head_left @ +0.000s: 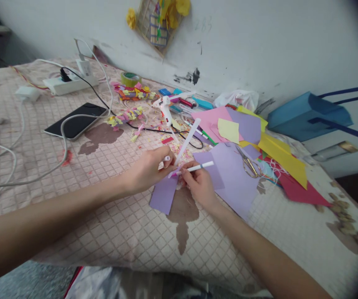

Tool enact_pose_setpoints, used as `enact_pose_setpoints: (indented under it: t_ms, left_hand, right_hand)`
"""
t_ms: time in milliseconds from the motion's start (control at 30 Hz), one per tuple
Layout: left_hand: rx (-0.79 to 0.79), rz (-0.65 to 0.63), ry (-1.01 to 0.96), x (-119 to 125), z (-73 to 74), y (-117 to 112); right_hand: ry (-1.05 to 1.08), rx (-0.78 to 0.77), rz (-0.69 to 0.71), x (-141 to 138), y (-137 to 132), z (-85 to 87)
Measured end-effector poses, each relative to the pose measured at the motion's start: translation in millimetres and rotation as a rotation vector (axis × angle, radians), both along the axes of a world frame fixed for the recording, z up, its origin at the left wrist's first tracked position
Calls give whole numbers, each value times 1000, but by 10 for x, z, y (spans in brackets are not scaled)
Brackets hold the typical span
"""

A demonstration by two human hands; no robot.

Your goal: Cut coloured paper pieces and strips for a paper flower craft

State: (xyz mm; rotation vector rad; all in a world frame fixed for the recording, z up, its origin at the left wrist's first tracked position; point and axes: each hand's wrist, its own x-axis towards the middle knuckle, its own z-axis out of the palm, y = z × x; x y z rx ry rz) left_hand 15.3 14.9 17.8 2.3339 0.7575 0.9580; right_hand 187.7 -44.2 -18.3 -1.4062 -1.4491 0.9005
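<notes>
My left hand (149, 169) is closed, pinching the top end of a lilac paper strip (164, 194) that lies on the quilted bedcover (104, 207), with a small white cap-like piece at its fingertips. My right hand (198, 182) is closed round a white pen (197, 167) whose tip meets the strip between the two hands. A translucent glue stick (187, 140) slants up just behind the left fingertips. Larger lilac sheets (231, 174) lie to the right of my right hand.
Scissors (249, 164) rest on the lilac sheets, among yellow, pink and red paper (283, 155). A white glue gun (167, 109), paper scraps, a tape roll (130, 78), a phone (76, 120), a power strip (69, 84) and cables lie behind. A blue bag (306, 114) stands by the wall.
</notes>
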Motion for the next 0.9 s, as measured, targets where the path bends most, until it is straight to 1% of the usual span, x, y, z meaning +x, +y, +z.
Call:
enact_pose_setpoints:
  t_ms: [167,367,533,733,900]
  left_hand:
    - [10,6,-4,4,4,-5]
    - [-20,0,-5,1,4,2]
    - [-24,6,-20,5,11,-7]
    - [-8,9,-22,2,19,-8]
    - [-27,-10,-26,-4,15,-2]
  right_hand:
    - [40,-39,42,35,92,7]
    - [55,-90,137,87,232,51]
    - [19,-111,221,123,342,84]
    - [-24,-177,315,156,468,124]
    - [-78,-155,415,152,564,203]
